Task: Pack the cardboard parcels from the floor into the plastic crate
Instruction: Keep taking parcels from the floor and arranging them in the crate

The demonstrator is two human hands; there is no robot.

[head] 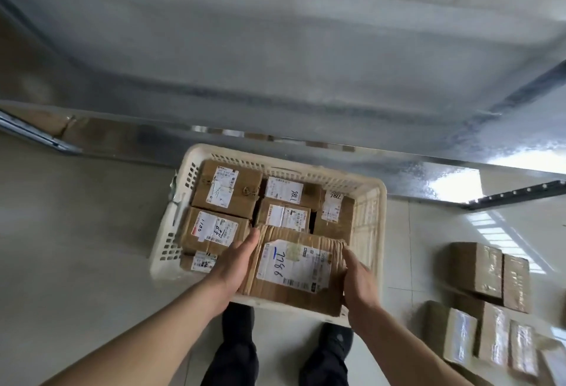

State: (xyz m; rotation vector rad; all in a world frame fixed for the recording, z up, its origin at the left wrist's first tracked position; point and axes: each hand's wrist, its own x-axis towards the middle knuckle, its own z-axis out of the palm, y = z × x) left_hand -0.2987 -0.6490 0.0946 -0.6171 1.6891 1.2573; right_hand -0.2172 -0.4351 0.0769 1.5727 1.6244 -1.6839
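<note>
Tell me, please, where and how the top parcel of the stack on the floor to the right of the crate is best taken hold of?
Judging from its pose, take the top floor parcel by its two opposite short sides, with both hands coming down from above. It lies flat on the other floor parcels with its top face free, and its taped surface looks slippery, so flat palms pressing inward should hold better than fingertips.

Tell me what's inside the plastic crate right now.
The plastic crate holds labelled cardboard parcels, at least seven visible. The largest parcel, marked 7786, sits nearest between both hands. Anything beneath these parcels is covered.
</note>
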